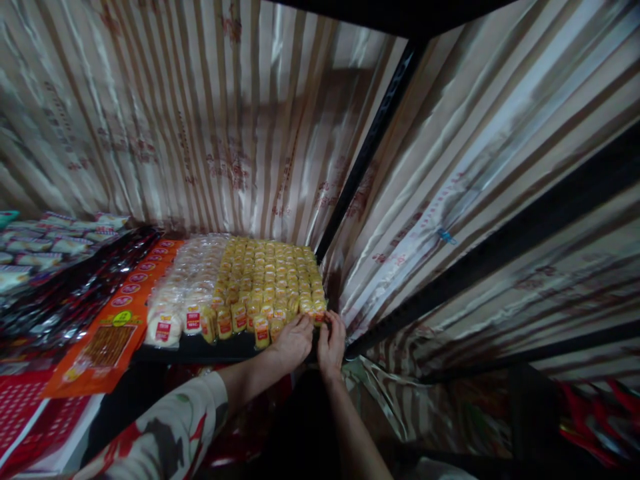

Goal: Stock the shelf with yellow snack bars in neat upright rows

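Several rows of small yellow packets [270,273] with red labels lie on a dark shelf [200,350]. Beside them on the left sit pale white packets [185,293]. My left hand [293,341] rests at the front right end of the yellow rows, fingers curled over a packet at the edge. My right hand [331,340] is right next to it, fingers bent and pinched on a yellow packet [320,312] at the corner. Both hands touch each other. My left arm wears a patterned sleeve [170,427].
Orange flat packs [120,320] and dark glossy packs [60,307] lie to the left. A striped shiny curtain [200,120] hangs behind. Black frame bars [370,147] run up at the right of the shelf. Red items [600,407] sit low right.
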Action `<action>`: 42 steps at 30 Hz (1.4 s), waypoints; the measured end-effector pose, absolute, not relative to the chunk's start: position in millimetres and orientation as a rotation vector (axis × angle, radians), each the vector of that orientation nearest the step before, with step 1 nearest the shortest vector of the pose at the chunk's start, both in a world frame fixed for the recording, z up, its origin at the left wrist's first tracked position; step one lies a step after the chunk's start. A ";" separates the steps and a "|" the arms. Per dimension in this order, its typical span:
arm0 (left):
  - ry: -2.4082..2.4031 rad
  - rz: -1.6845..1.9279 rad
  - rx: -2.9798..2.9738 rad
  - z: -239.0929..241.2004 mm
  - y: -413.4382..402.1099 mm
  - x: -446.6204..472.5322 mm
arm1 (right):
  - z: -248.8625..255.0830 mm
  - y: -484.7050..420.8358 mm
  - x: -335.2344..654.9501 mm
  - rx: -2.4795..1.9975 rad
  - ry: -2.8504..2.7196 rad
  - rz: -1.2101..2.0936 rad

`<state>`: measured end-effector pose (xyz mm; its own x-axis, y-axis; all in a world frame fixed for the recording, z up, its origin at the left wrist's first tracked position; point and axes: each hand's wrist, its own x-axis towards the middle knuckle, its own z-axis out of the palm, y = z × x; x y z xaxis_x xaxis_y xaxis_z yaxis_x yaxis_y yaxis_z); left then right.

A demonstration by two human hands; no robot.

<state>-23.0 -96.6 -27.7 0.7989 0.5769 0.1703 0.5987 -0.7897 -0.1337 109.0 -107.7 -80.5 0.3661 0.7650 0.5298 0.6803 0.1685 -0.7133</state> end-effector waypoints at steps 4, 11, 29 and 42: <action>-0.962 -0.171 -2.897 -23.7 -95.4 -27.1 | -76.6 -91.0 98.8 -1.583 -1.268 0.239; -1.017 -0.428 -3.228 -5.7 -85.5 -40.8 | -81.2 -76.1 78.3 -1.680 -1.079 0.428; -1.535 -0.610 -3.187 16.4 -56.1 -30.1 | -92.9 -80.6 86.0 -1.598 -1.261 0.455; -1.481 -0.597 -3.196 18.4 -56.9 -27.7 | -93.7 -77.4 89.9 -1.789 -1.426 0.208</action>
<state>-27.7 -56.9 18.4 0.6188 0.7775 0.1120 0.6379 -0.5806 0.5061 89.9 -77.4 -93.7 0.3450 0.8721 0.3469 0.7367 -0.0226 -0.6758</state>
